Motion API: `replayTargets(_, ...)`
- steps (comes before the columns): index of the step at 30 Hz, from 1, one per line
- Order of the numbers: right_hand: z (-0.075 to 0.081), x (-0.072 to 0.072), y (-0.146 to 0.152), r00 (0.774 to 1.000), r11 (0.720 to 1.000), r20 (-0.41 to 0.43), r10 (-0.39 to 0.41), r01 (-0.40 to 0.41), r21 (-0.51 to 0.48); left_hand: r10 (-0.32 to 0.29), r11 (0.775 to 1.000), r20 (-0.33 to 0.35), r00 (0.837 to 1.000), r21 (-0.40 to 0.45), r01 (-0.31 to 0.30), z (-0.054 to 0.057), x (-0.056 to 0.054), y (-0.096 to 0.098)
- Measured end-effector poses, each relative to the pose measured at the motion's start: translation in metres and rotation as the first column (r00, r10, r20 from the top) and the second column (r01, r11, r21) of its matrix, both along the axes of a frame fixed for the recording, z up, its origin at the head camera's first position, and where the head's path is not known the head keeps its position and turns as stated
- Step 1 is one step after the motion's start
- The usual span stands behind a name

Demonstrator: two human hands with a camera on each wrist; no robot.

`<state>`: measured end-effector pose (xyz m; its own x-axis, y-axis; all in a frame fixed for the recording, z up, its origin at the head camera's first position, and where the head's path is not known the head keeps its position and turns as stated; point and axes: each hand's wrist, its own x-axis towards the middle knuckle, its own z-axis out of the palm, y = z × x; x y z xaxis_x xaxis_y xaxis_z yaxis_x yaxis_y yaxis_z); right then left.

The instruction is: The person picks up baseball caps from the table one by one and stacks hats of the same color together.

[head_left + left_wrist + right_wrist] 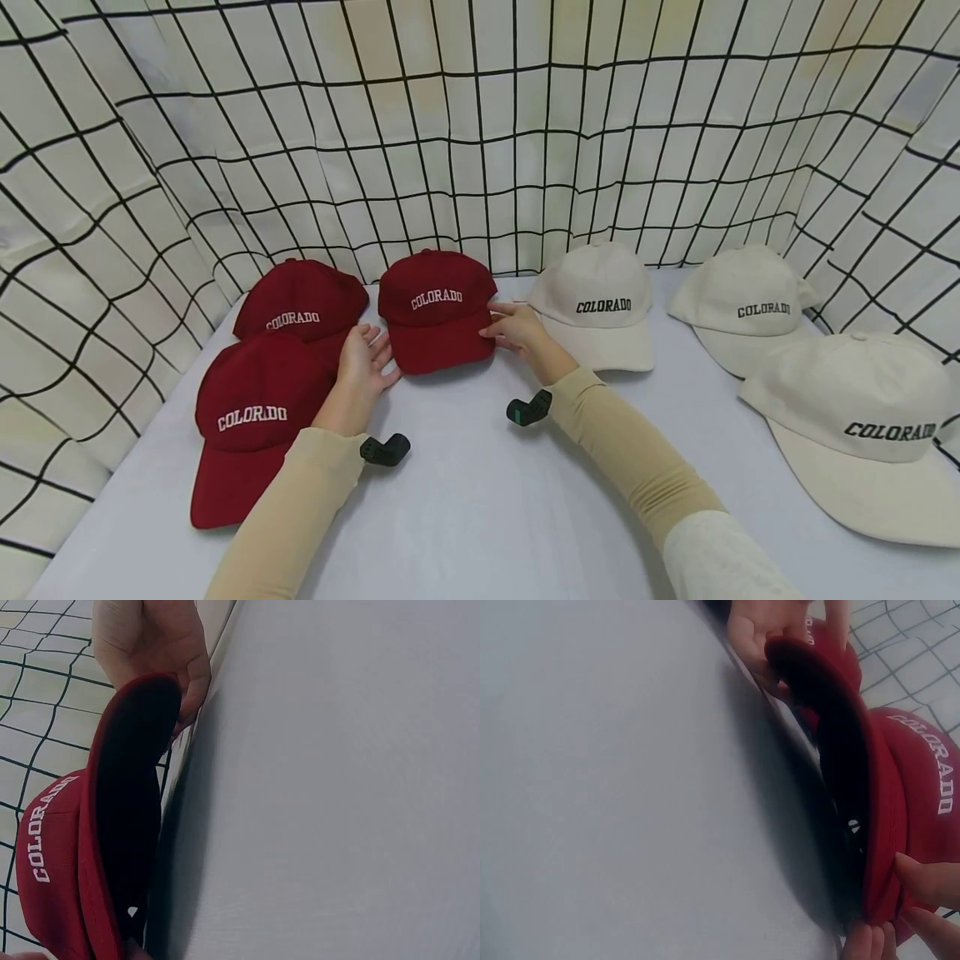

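Observation:
A dark red cap (438, 312) with white COLORADO lettering faces me at the centre, its brim toward me. My right hand (517, 333) pinches the right side of its brim; in the right wrist view, fingers (930, 885) lie on the upper side and others curl below the edge. At the cap's left is my left hand (363, 367), palm turned toward it, fingers loosely extended and the thumb close to the brim's edge. The dark underside of the brim (127, 795) shows in the left wrist view.
Two more red caps (247, 417) overlap at the left. To the right stand three cream caps: one (596, 292) close by my right hand, a second (750, 300) farther back, a third (862, 400) nearer. A white cloth with a black grid (495, 133) rises behind the white table (450, 500).

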<state>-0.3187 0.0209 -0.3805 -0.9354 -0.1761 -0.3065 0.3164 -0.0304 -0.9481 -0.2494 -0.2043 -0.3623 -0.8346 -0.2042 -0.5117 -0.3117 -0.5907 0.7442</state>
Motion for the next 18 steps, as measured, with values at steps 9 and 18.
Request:
replayTargets(9, 0.0014, 0.0024, 0.0027, 0.999, 0.999, 0.009, 0.044, -0.044, 0.017, 0.018, 1.0, -0.024, 1.0, -0.006, -0.018, -0.0015, 0.0041, 0.0055)
replayTargets(18, 0.0061, 0.007, 0.0088, 0.996, 0.996, 0.029, 0.089, -0.09, 0.028, 0.043, 0.999, -0.01, 0.999, 0.0, -0.043, 0.0004, 0.0067, 0.0026)
